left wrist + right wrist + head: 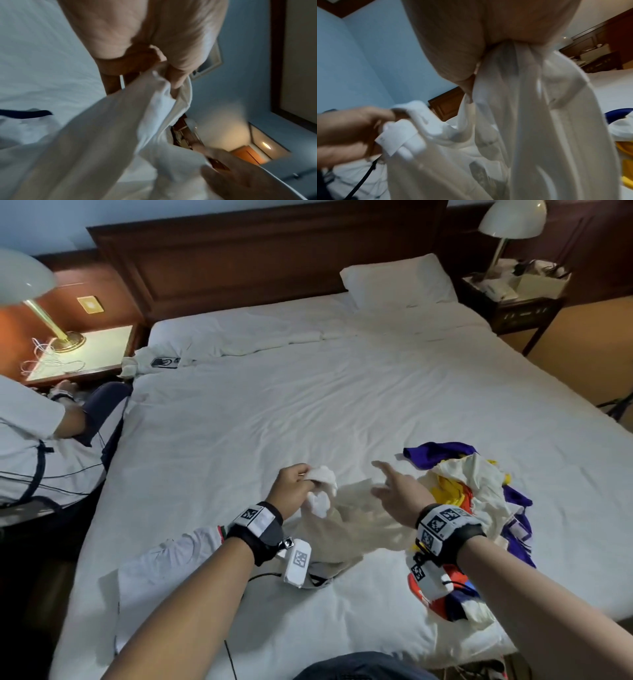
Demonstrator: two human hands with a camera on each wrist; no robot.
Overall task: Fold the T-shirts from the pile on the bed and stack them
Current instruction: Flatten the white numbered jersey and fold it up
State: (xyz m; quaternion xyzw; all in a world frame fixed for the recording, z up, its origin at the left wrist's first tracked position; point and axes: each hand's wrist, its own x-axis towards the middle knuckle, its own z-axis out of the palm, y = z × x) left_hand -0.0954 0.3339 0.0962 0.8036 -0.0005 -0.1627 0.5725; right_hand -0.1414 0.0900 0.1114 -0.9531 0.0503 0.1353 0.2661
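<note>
progress: early, no stack visible | left hand clamps white T-shirt | right hand pinches same shirt | pile right of centre unfolded

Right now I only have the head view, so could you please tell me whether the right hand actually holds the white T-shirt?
Observer: Yes. The right wrist view shows the white T-shirt gathered into the right hand and hanging from it.
Operator: Which part does the left hand grip?
Observer: A sewn-in label sticks out beside the left hand, so probably the neck.
Operator: Is that grip firm?
Observer: The left wrist view shows its fingers curled round a bunched edge.
</note>
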